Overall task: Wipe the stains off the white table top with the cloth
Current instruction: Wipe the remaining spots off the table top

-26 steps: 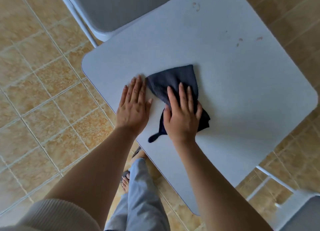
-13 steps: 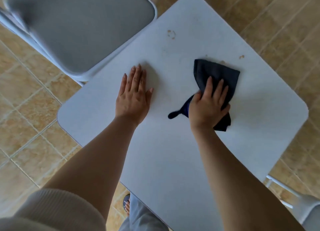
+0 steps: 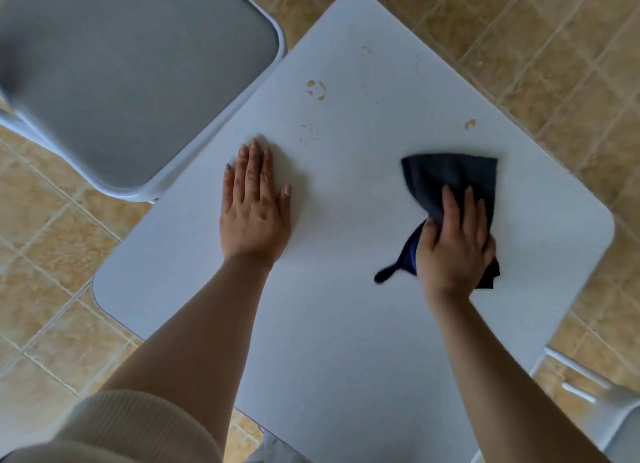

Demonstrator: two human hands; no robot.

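The right hand (image 3: 453, 244) is pressing on the dark cloth (image 3: 450, 175) with its fingers laid nearly straight, so this grip is wide and flat. Most of the cloth is spreading out ahead of the fingertips, and a thin tail is sticking out just left of the wrist. The left hand (image 3: 254, 213) is lying flat on the white table (image 3: 346, 324) (fingers together). Brown stains (image 3: 317, 90) are showing well ahead of both hands, and one small spot (image 3: 469, 124) is sitting near the cloth's far edge.
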